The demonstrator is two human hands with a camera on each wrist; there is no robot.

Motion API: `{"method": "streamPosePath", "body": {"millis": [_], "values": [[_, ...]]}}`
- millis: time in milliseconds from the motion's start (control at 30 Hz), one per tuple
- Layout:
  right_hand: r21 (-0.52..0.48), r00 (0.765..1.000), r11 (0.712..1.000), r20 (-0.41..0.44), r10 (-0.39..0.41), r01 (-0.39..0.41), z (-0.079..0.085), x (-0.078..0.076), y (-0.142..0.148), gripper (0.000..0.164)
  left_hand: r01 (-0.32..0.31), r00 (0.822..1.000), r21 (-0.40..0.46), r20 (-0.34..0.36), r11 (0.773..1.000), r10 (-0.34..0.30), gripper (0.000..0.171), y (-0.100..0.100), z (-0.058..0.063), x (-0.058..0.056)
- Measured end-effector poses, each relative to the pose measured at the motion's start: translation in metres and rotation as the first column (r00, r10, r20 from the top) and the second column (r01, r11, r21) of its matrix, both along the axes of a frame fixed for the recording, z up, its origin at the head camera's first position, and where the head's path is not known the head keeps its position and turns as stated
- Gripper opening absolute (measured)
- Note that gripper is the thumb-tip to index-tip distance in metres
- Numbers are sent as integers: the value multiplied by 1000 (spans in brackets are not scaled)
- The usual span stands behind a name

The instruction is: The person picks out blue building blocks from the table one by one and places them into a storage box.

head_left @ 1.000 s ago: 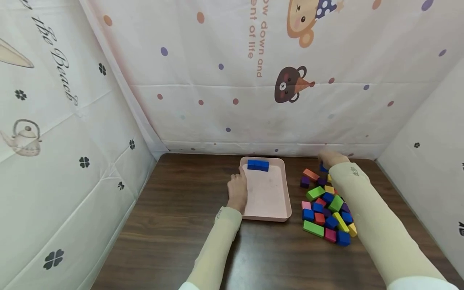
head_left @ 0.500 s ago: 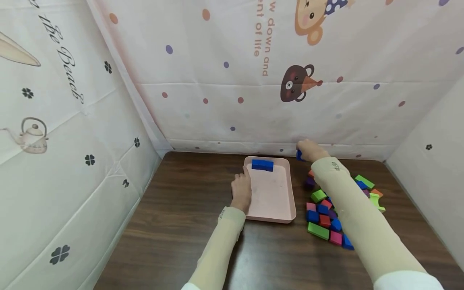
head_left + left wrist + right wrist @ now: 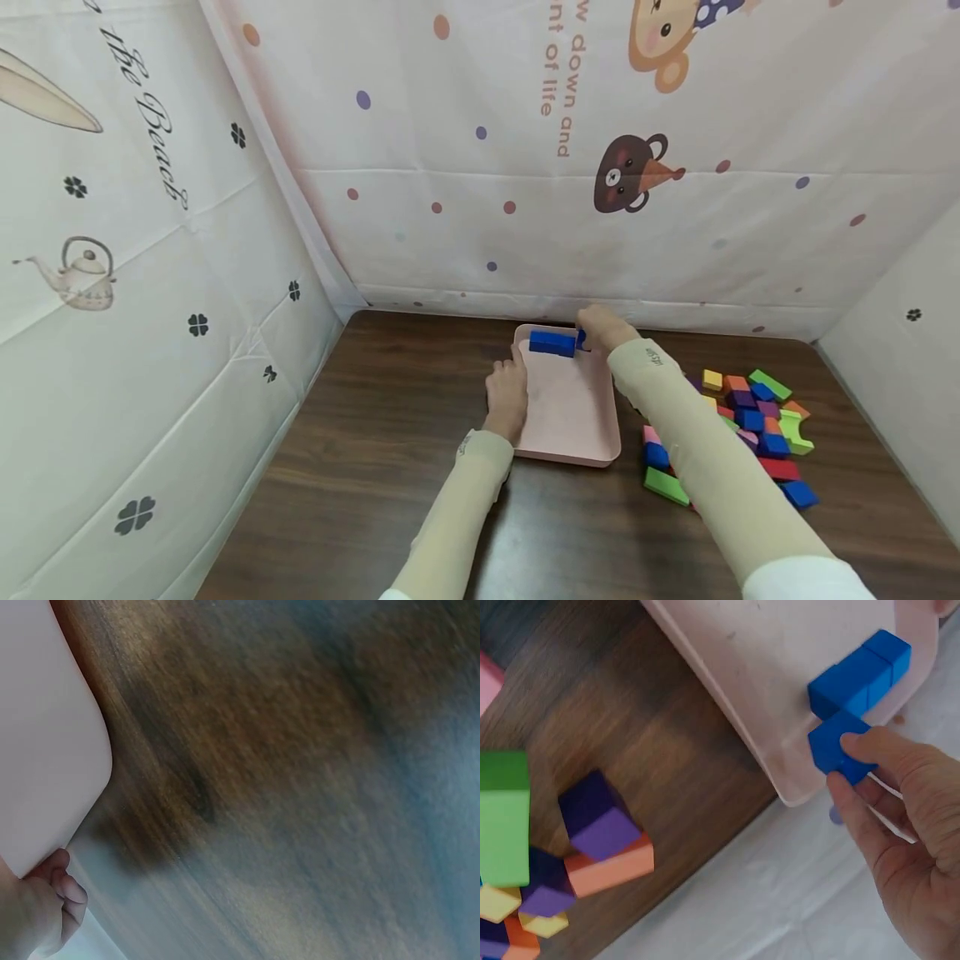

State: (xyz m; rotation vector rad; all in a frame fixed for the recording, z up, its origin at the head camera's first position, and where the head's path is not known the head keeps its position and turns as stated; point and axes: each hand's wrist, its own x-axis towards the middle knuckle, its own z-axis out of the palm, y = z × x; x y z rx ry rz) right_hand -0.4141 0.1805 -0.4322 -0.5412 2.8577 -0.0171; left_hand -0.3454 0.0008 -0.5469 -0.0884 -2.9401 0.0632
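A pale pink tray [image 3: 564, 417] lies on the table with a short row of blue blocks [image 3: 552, 343] along its far end. My right hand [image 3: 606, 329] pinches another blue block [image 3: 834, 750] between thumb and fingers. In the right wrist view that block hangs over the tray's far corner, overlapping the near end of the row [image 3: 864, 673]. At the tray's left side my left hand [image 3: 507, 396] grips the rim, index finger lying along it. The left wrist view has its curled fingers [image 3: 69, 889] against the tray's outer wall.
To the right of the tray lies a loose pile of coloured wooden blocks [image 3: 772, 446], partly hidden by my right forearm. A green block [image 3: 504, 817] and a purple block [image 3: 600, 815] show near the tray. A printed cloth [image 3: 420, 242] hangs behind the table.
My right hand has carried the blue block leftward from the pile to the tray's far right corner. The left hand has stayed at the tray's left rim. The head view has shifted slightly.
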Motion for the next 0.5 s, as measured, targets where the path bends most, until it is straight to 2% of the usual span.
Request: {"method": "streamPosePath", "body": {"millis": [133,300,500], "values": [[51,1000,999,18,-13,12,-13,0,-8,26,9,1000,4,4,1000,-9,76,-2,0,3],[72,999,997,-32,-3,5,-21,-2,-7,15,17,1000,9,-4,1000,-17,78,-2,1,3],[65,999,998,-38,3,0,-28,-6,-10,16,10,1000,3,-8,1000,-10,76,-2,0,0]]}}
